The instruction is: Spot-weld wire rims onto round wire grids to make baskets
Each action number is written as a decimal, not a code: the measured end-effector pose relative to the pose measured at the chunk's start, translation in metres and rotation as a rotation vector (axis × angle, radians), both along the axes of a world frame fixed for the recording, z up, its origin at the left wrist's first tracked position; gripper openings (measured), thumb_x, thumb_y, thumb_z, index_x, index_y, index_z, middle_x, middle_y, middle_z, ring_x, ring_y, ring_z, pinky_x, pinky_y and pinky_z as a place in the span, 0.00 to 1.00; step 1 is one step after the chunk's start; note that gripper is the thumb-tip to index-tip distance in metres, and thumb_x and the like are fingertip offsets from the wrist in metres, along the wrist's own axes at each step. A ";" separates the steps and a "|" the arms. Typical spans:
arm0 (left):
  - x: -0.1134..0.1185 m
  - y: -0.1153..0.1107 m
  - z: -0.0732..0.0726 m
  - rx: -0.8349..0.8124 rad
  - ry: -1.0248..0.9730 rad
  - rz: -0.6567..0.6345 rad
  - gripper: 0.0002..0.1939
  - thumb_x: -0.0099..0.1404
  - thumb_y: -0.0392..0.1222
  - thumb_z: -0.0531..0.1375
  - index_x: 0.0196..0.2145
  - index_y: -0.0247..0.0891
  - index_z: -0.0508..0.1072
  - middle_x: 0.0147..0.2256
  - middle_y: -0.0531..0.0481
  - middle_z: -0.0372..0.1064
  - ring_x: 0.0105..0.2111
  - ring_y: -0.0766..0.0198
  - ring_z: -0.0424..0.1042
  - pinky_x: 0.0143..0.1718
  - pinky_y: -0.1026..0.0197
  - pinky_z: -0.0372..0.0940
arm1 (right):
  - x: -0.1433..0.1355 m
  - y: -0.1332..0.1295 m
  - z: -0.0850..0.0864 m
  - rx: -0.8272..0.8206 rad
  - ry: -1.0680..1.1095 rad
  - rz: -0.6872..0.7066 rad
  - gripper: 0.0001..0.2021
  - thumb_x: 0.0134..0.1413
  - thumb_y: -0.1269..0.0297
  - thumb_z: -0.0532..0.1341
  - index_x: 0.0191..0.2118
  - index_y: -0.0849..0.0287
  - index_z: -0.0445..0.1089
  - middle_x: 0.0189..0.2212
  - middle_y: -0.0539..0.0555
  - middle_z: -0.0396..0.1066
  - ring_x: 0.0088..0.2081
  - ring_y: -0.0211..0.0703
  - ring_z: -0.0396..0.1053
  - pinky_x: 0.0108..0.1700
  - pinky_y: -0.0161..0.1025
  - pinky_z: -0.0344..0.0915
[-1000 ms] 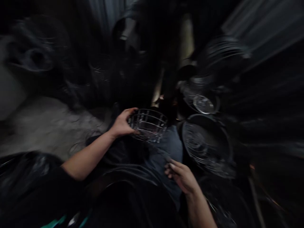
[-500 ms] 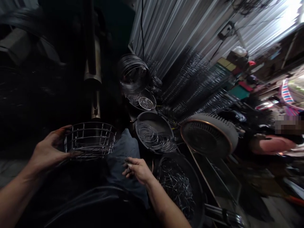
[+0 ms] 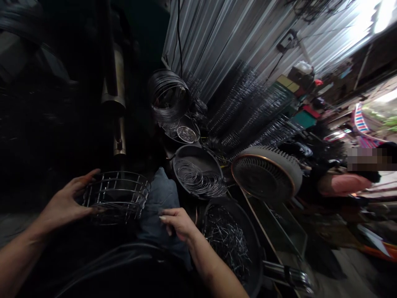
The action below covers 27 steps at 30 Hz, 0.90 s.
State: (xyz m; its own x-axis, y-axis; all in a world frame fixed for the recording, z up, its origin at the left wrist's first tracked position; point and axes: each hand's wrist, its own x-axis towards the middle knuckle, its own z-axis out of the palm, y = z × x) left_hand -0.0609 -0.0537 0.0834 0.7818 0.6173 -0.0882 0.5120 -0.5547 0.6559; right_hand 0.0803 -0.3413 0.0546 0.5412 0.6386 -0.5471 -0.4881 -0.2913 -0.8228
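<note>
My left hand grips the left rim of a round wire basket, which is held upright over my lap. Beside my denim-clad knee my right hand hovers with its fingers curled; I cannot tell whether it holds anything. Just to its right is a dark pan of short wire pieces. Beyond that lies a dark pan of wire rings.
A coil of wire hangs at the back above a small tin. A round fan guard leans at right, with racks of wire frames against the corrugated wall. Another person's arm is at far right.
The view has swung right from the dark blurred corner to the pans and wall. My left hand kept hold of the basket, which now sits lower. My right hand shifted slightly toward the knee.
</note>
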 end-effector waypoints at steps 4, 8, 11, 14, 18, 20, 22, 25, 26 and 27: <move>-0.001 -0.003 -0.008 -0.109 0.072 -0.091 0.44 0.49 0.56 0.62 0.62 0.59 0.50 0.59 0.56 0.55 0.55 0.52 0.64 0.52 0.51 0.65 | 0.001 0.003 0.002 -0.014 0.010 -0.066 0.23 0.25 0.54 0.73 0.30 0.67 0.75 0.20 0.52 0.70 0.14 0.31 0.58 0.15 0.32 0.50; -0.001 -0.003 -0.011 -0.076 0.071 -0.173 0.51 0.46 0.59 0.63 0.64 0.54 0.46 0.63 0.51 0.44 0.59 0.49 0.58 0.56 0.51 0.61 | 0.002 0.005 0.007 -0.022 0.019 -0.079 0.23 0.20 0.57 0.74 0.26 0.67 0.74 0.18 0.52 0.69 0.14 0.33 0.60 0.16 0.32 0.53; 0.001 -0.003 -0.007 -0.043 0.054 -0.220 0.52 0.46 0.59 0.64 0.64 0.52 0.44 0.65 0.51 0.40 0.61 0.48 0.55 0.57 0.50 0.59 | 0.001 0.002 0.008 -0.030 0.021 -0.072 0.24 0.18 0.58 0.75 0.27 0.67 0.74 0.17 0.51 0.68 0.13 0.34 0.60 0.16 0.32 0.53; 0.003 -0.005 -0.001 -0.064 0.044 -0.256 0.51 0.48 0.59 0.64 0.64 0.53 0.43 0.65 0.52 0.42 0.61 0.50 0.55 0.58 0.50 0.58 | 0.001 -0.001 0.008 -0.032 0.018 -0.072 0.24 0.19 0.57 0.75 0.27 0.68 0.75 0.17 0.51 0.68 0.12 0.34 0.60 0.15 0.32 0.51; 0.004 -0.007 0.004 -0.084 0.022 -0.257 0.53 0.46 0.59 0.65 0.64 0.53 0.45 0.65 0.51 0.45 0.60 0.49 0.57 0.57 0.51 0.60 | 0.002 -0.003 0.009 -0.025 0.013 -0.065 0.24 0.18 0.57 0.75 0.27 0.67 0.75 0.18 0.50 0.68 0.12 0.34 0.60 0.15 0.32 0.53; 0.004 -0.008 0.006 -0.079 0.035 -0.243 0.52 0.46 0.59 0.65 0.64 0.51 0.47 0.65 0.50 0.47 0.59 0.49 0.59 0.55 0.52 0.62 | 0.003 -0.003 0.010 -0.026 0.012 -0.051 0.23 0.17 0.58 0.75 0.26 0.66 0.75 0.18 0.49 0.68 0.12 0.33 0.60 0.15 0.32 0.53; 0.005 -0.008 0.009 -0.071 0.052 -0.235 0.51 0.46 0.60 0.65 0.64 0.50 0.48 0.64 0.49 0.48 0.59 0.49 0.59 0.55 0.53 0.62 | 0.003 -0.004 0.011 -0.030 0.014 -0.038 0.23 0.17 0.59 0.75 0.26 0.66 0.75 0.18 0.49 0.68 0.12 0.33 0.59 0.15 0.32 0.54; 0.005 -0.008 0.013 -0.078 0.085 -0.237 0.51 0.46 0.60 0.64 0.64 0.51 0.47 0.64 0.49 0.48 0.59 0.49 0.60 0.54 0.53 0.63 | 0.003 -0.005 0.012 -0.034 0.017 -0.034 0.23 0.17 0.59 0.75 0.26 0.66 0.76 0.18 0.49 0.68 0.12 0.33 0.59 0.16 0.33 0.55; 0.005 -0.008 0.014 -0.082 0.092 -0.241 0.52 0.46 0.60 0.64 0.64 0.51 0.46 0.64 0.49 0.48 0.59 0.49 0.59 0.55 0.52 0.62 | 0.003 -0.005 0.013 -0.033 0.017 -0.034 0.23 0.17 0.59 0.75 0.26 0.66 0.76 0.19 0.49 0.68 0.13 0.33 0.60 0.16 0.33 0.55; 0.005 -0.008 0.014 -0.087 0.094 -0.250 0.52 0.47 0.60 0.64 0.64 0.50 0.46 0.64 0.49 0.47 0.59 0.49 0.59 0.56 0.53 0.61 | 0.003 -0.006 0.013 -0.033 0.017 -0.033 0.22 0.18 0.59 0.75 0.26 0.66 0.76 0.19 0.49 0.68 0.13 0.33 0.60 0.16 0.33 0.55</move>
State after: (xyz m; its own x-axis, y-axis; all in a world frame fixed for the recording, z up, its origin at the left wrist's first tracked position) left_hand -0.0556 -0.0616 0.0977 0.8946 0.3936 -0.2116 0.4273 -0.6151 0.6626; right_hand 0.0834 -0.3468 0.0673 0.5518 0.6022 -0.5770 -0.5120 -0.3015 -0.8043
